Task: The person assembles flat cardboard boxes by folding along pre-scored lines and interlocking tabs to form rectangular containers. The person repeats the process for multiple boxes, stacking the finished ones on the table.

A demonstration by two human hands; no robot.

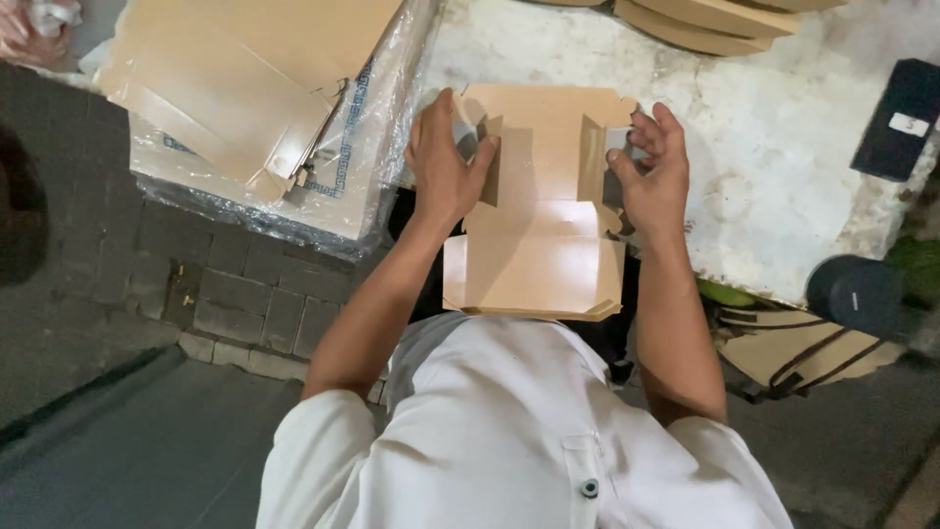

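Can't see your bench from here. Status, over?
Left hand and right hand grip side flaps of brown cardboard box, half folded. Box at white worktop edge. Flat box stack left, clear of hands.

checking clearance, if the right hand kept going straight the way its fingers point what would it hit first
Probably the raised right side flap of the brown cardboard box: the right hand curls leftward onto that edge. Depth is hard to judge.

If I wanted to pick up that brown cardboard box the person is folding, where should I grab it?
Probably by its two upright side flaps, one from each side, just as the left hand and right hand do now. The cardboard box lies open and half folded on the white table. Its flat lid panel hangs past the edge and looks floppy, so a grip there would likely bend it.
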